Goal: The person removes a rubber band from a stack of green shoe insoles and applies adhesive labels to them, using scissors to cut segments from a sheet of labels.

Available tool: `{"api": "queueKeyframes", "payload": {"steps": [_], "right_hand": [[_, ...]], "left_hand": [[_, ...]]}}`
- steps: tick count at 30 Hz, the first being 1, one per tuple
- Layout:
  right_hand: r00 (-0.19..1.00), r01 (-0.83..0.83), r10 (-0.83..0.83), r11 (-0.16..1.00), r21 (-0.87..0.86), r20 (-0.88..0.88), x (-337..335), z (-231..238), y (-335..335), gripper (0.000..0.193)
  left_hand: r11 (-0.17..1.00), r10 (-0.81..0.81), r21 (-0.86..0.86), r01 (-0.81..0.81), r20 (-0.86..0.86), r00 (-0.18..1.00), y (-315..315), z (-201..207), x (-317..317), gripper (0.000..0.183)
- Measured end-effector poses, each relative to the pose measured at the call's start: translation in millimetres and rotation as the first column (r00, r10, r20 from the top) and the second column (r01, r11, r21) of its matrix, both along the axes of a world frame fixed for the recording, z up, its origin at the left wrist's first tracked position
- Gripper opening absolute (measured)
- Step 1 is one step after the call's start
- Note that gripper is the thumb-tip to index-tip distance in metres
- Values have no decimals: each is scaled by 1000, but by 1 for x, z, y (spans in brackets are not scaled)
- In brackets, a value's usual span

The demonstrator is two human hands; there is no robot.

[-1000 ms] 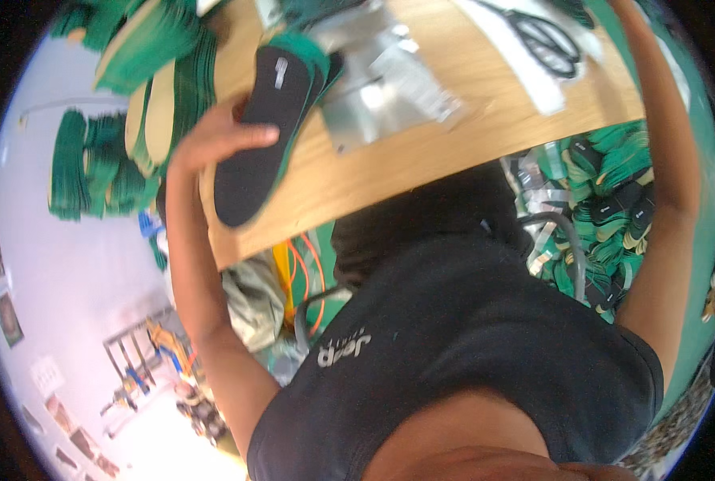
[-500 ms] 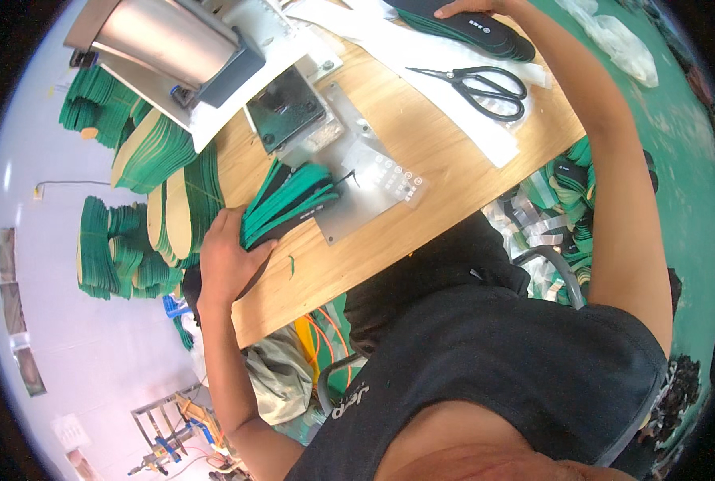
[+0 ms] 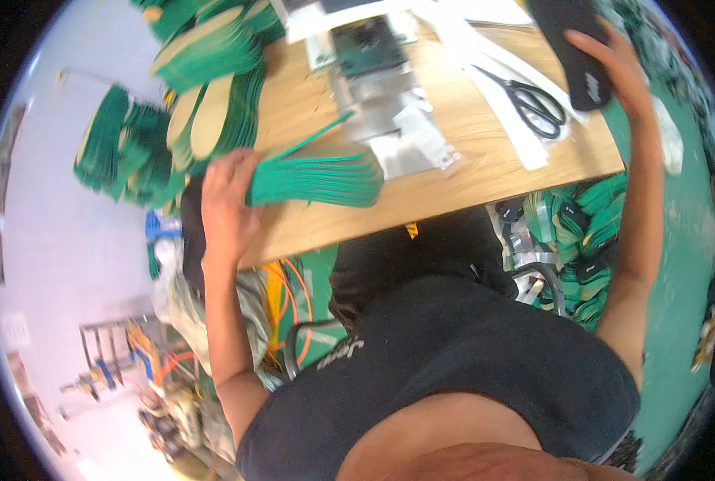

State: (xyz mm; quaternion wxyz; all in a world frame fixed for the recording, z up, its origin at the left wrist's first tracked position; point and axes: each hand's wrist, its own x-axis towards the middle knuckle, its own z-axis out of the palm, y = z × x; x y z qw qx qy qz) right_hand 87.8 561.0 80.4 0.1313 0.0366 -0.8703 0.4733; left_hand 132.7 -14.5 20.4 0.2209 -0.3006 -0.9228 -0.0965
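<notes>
- The hands are well apart, one toward each end of the wooden table (image 3: 470, 183).
- The left hand (image 3: 231, 200) is clamped around one end of a bundle of green insoles (image 3: 317, 178), whose free ends fan out to the right, with one strip angled up from the rest; the bundle is near the table's front edge.
- The right hand (image 3: 620, 70) grips the side of a black insole (image 3: 567, 46) at the table's far right; whether more lie under it, or whether it touches the table, I cannot tell.
- Just left of that insole, black-handled scissors (image 3: 540, 111) lie on long white strips (image 3: 526, 148).
- Between the hands, small pale sheets (image 3: 423, 143) lie on a metal plate (image 3: 371, 120), with a dark block (image 3: 365, 44) behind.
- Beyond the left hand stand stacks of green-edged insoles (image 3: 229, 116), some showing cream faces.
- Below the table's right side is a pile of green and black insoles (image 3: 594, 212), beside a grey chair arm (image 3: 551, 282).
- Orange cables (image 3: 300, 293) hang below the table's left side.
</notes>
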Motion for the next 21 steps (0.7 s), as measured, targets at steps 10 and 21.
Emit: {"api": "queueKeyframes", "payload": {"steps": [10,21], "right_hand": [[653,-561,756,451,-694,-36,60,-13,-248,74],[410,-715,909,370,-594,72,38,-21,-336,86]], "left_hand": [[939,-314,38,341,-304,899,32,14,17,55],[926,-45,325,192,-409,911,-13,-22,39,62]]}}
